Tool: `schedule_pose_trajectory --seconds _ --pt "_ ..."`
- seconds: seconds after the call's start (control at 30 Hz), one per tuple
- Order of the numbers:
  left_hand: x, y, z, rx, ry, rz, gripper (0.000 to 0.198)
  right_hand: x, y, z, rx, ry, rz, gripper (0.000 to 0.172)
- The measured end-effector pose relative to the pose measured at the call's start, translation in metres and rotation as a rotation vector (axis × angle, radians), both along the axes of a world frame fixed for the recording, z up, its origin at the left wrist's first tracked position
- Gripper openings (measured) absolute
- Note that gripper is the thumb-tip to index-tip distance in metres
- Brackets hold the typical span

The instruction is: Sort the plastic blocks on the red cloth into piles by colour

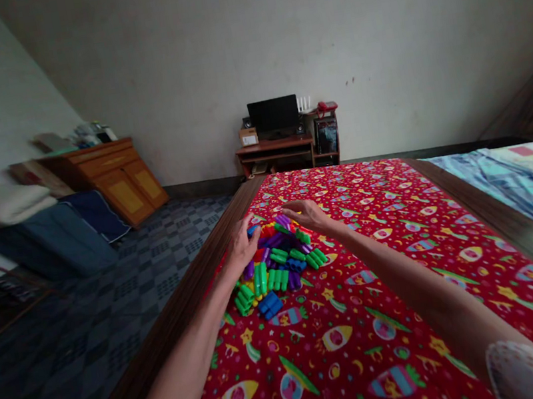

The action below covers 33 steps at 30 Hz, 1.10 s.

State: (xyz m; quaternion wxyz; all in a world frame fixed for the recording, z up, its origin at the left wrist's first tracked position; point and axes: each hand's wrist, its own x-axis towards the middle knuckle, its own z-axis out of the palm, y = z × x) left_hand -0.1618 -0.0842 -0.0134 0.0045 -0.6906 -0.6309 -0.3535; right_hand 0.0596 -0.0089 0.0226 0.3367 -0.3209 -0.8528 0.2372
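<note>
Probably light, stiff and slick, the plastic building blocks mid-frame suit scooping from both flanks, where left hand and right hand rest, fingers loosely spread, gripping none.

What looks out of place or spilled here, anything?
Nothing looks damaged. The plastic blocks lie in a loose, jumbled heap on the red sheet, close to its left edge. The left hand and right hand rest on the heap. One blue block sits at its near edge.
</note>
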Motion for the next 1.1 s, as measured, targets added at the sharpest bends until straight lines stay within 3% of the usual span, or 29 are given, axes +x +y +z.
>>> schedule_pose_trajectory --seconds 0.13,0.3,0.4,0.53,0.63,0.73,0.87,0.97,1.1 --pt "-0.004 0.027 -0.003 -0.268 -0.093 0.049 0.059 -0.012 0.024 -0.013 -0.022 -0.213 -0.193 0.038" --pt "0.016 0.031 -0.004 -0.355 -0.1 -0.086 0.06 -0.03 0.02 -0.034 -0.088 -0.248 -0.03 0.041" --pt "0.026 0.011 0.005 -0.343 -0.128 -0.222 0.065 -0.022 0.001 -0.034 -0.117 -0.149 0.093 0.047" --pt "0.031 -0.033 0.025 -0.285 -0.082 -0.379 0.07 0.011 -0.032 -0.022 -0.2 -0.007 0.296 0.056" --pt "0.026 -0.073 0.032 -0.29 0.049 -0.448 0.068 0.047 -0.045 -0.013 -0.178 0.015 0.257 0.055" --pt "0.009 -0.112 0.017 -0.239 0.196 -0.372 0.07 0.083 -0.042 -0.017 -0.093 -0.028 0.049 0.049" --pt "-0.01 -0.139 -0.023 -0.278 0.223 -0.136 0.104 0.102 -0.034 -0.041 0.017 -0.167 -0.143 0.048" --pt "-0.002 -0.131 -0.04 -0.303 0.182 -0.094 0.109 0.084 -0.048 -0.056 0.043 -0.194 -0.094 0.05" --pt "0.027 -0.093 -0.036 -0.182 0.046 -0.097 0.099 0.053 -0.078 -0.05 -0.055 -0.096 0.096 0.057"
